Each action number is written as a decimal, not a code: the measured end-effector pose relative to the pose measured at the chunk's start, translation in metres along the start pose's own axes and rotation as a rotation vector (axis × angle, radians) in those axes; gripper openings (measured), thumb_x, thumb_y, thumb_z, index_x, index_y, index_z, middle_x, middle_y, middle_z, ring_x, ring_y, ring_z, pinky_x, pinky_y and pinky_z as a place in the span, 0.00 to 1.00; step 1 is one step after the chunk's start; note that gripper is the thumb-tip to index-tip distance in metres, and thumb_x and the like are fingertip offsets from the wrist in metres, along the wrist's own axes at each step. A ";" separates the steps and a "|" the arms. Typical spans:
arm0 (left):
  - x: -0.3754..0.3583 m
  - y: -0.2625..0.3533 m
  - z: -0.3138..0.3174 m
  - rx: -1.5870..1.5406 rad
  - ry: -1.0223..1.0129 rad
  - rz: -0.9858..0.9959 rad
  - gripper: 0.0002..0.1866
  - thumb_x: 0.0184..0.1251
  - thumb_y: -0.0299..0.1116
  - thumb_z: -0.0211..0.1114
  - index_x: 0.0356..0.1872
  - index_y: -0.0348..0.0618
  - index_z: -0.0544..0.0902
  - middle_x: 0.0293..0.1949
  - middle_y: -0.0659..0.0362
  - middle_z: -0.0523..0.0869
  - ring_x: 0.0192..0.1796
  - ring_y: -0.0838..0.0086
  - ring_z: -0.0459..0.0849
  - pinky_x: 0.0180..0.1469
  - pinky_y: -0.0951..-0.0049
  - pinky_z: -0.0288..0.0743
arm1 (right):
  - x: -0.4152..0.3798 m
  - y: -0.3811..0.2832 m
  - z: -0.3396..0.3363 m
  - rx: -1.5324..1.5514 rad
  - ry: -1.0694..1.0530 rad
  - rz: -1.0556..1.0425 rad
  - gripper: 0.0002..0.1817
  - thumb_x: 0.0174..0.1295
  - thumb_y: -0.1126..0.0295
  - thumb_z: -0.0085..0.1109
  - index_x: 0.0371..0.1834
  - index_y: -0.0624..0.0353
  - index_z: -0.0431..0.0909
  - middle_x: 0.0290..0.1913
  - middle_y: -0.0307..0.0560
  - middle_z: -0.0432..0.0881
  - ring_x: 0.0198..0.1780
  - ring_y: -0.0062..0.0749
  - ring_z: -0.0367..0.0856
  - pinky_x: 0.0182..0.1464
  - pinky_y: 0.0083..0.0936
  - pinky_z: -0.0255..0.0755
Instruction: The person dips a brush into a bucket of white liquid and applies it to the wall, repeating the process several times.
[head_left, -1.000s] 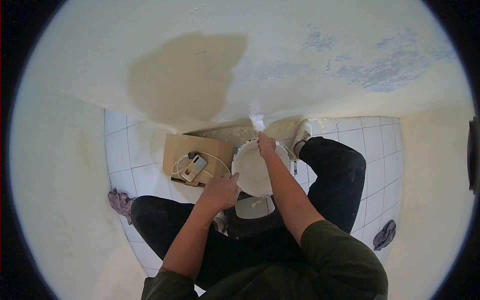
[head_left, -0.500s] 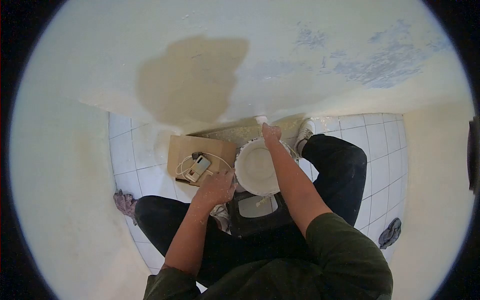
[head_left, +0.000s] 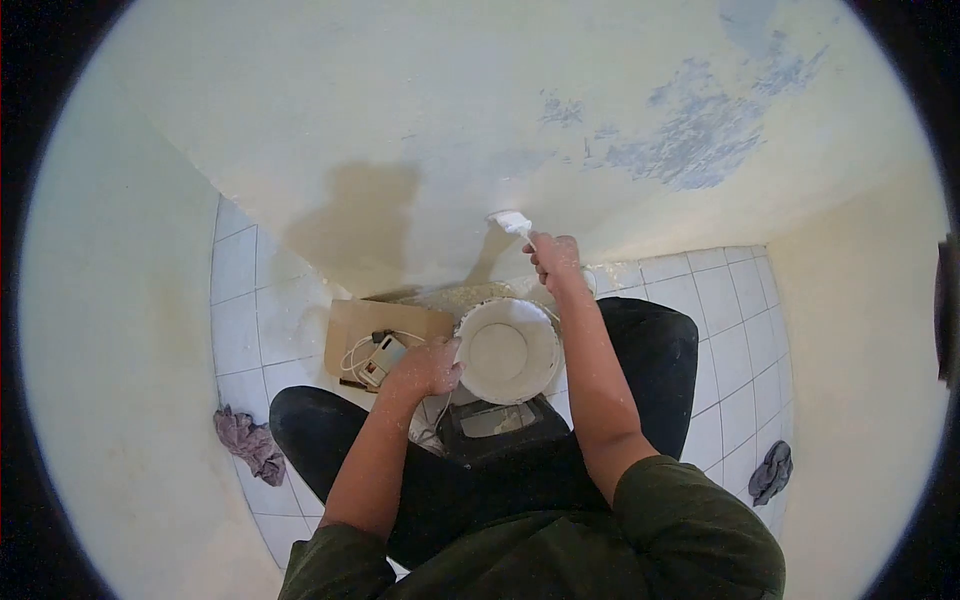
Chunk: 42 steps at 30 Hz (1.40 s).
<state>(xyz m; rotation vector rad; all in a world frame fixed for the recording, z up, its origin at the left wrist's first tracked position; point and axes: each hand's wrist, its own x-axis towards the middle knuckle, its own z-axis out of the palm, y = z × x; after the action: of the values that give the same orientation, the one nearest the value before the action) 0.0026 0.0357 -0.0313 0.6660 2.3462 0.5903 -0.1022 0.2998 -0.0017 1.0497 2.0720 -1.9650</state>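
My right hand [head_left: 556,260] is closed around the handle of a brush [head_left: 512,223], whose white, paint-covered head meets the pale wall [head_left: 460,110] in front of me. Below it stands a round white bucket [head_left: 549,350] with a smeared rim and pale contents. My left hand [head_left: 432,366] is at the bucket's left rim, fingers curled; whether they grip the rim or something else is hidden. Just left of that hand, a white device with a cable [head_left: 381,361] lies on a piece of cardboard [head_left: 345,322].
A dark stool-like frame [head_left: 508,432] sits between my legs, below the bucket. Crumpled cloths lie on the tiled floor at left [head_left: 250,445] and right [head_left: 771,473]. Bluish patches [head_left: 690,140] mark the wall's upper right.
My right hand has risen from above the bucket, bringing the brush up against the wall. The view has shifted slightly, and the left hand remains beside the bucket.
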 end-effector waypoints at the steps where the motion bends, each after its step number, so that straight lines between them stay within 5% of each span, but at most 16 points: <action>1: -0.001 0.004 -0.003 -0.024 -0.013 -0.007 0.32 0.69 0.44 0.57 0.67 0.32 0.67 0.60 0.35 0.77 0.61 0.44 0.78 0.63 0.50 0.71 | -0.013 -0.014 -0.006 0.004 -0.014 -0.024 0.18 0.59 0.60 0.61 0.22 0.66 0.80 0.15 0.40 0.70 0.12 0.24 0.63 0.14 0.27 0.52; 7: -0.015 0.010 -0.014 -0.028 0.016 -0.041 0.27 0.69 0.43 0.57 0.63 0.34 0.71 0.58 0.37 0.79 0.60 0.45 0.78 0.62 0.50 0.72 | -0.087 -0.089 -0.041 -0.095 -0.155 -0.158 0.21 0.65 0.52 0.61 0.25 0.60 0.77 0.13 0.29 0.60 0.12 0.16 0.50 0.15 0.23 0.42; 10: -0.021 0.020 -0.028 0.000 -0.063 -0.089 0.29 0.71 0.45 0.55 0.65 0.35 0.70 0.58 0.37 0.79 0.61 0.45 0.78 0.63 0.51 0.72 | -0.100 -0.101 -0.050 -0.456 -0.165 -0.126 0.22 0.64 0.51 0.61 0.23 0.59 0.75 0.12 0.30 0.59 0.12 0.16 0.50 0.15 0.23 0.40; 11: -0.020 0.020 -0.029 0.014 -0.108 -0.111 0.31 0.73 0.47 0.54 0.68 0.34 0.68 0.59 0.37 0.79 0.62 0.45 0.78 0.64 0.52 0.72 | -0.105 -0.104 -0.052 -0.634 -0.190 -0.114 0.25 0.61 0.49 0.62 0.19 0.61 0.77 0.11 0.36 0.66 0.11 0.21 0.58 0.15 0.27 0.50; 15: -0.018 0.015 -0.024 0.046 -0.085 -0.081 0.30 0.73 0.47 0.54 0.68 0.36 0.69 0.60 0.37 0.78 0.63 0.44 0.77 0.65 0.52 0.71 | -0.051 -0.037 -0.052 -1.133 -0.422 -0.174 0.16 0.50 0.61 0.58 0.22 0.65 0.86 0.22 0.52 0.85 0.23 0.36 0.82 0.31 0.35 0.76; 19: -0.024 0.024 -0.024 0.028 -0.004 -0.078 0.26 0.71 0.44 0.56 0.62 0.36 0.72 0.57 0.39 0.81 0.60 0.45 0.78 0.62 0.50 0.72 | -0.005 0.069 -0.036 -1.334 -0.647 0.075 0.15 0.54 0.63 0.54 0.29 0.60 0.88 0.23 0.47 0.83 0.22 0.32 0.79 0.27 0.34 0.73; 22: -0.019 0.021 -0.018 0.022 -0.003 -0.091 0.25 0.70 0.43 0.57 0.61 0.36 0.73 0.56 0.39 0.81 0.60 0.45 0.78 0.61 0.50 0.72 | 0.034 0.150 -0.026 -1.512 -0.981 0.044 0.14 0.57 0.66 0.51 0.30 0.61 0.87 0.26 0.47 0.84 0.21 0.31 0.77 0.26 0.32 0.71; 28: -0.006 0.012 -0.007 0.011 -0.040 -0.072 0.27 0.69 0.42 0.58 0.64 0.35 0.71 0.59 0.38 0.79 0.61 0.45 0.78 0.62 0.50 0.72 | 0.047 0.227 -0.017 -1.156 -0.809 0.455 0.14 0.62 0.67 0.48 0.29 0.62 0.82 0.26 0.47 0.83 0.18 0.29 0.73 0.22 0.34 0.68; 37: 0.013 0.014 -0.001 0.076 -0.202 -0.162 0.29 0.74 0.46 0.53 0.69 0.40 0.67 0.62 0.38 0.76 0.65 0.45 0.75 0.67 0.49 0.67 | 0.069 0.312 -0.012 -0.814 -0.456 0.379 0.14 0.58 0.67 0.51 0.30 0.66 0.83 0.31 0.51 0.88 0.29 0.37 0.85 0.36 0.39 0.80; 40: 0.018 0.012 0.001 0.054 -0.241 -0.167 0.28 0.74 0.44 0.52 0.69 0.40 0.67 0.62 0.39 0.76 0.66 0.45 0.74 0.67 0.49 0.68 | 0.076 0.335 -0.012 -0.986 -0.404 0.183 0.15 0.56 0.65 0.55 0.33 0.68 0.82 0.32 0.54 0.88 0.35 0.42 0.88 0.45 0.39 0.81; 42: 0.022 0.010 0.003 0.046 -0.243 -0.168 0.27 0.74 0.44 0.52 0.69 0.39 0.67 0.62 0.39 0.76 0.66 0.45 0.74 0.67 0.49 0.68 | 0.077 0.341 -0.011 -0.960 -0.401 0.233 0.17 0.56 0.64 0.56 0.37 0.70 0.81 0.34 0.57 0.87 0.38 0.45 0.88 0.49 0.36 0.80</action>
<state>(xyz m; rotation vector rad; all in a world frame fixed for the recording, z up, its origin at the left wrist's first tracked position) -0.0076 0.0567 -0.0377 0.5233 2.1662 0.3600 0.0249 0.3175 -0.3271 0.5721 2.1055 -0.7701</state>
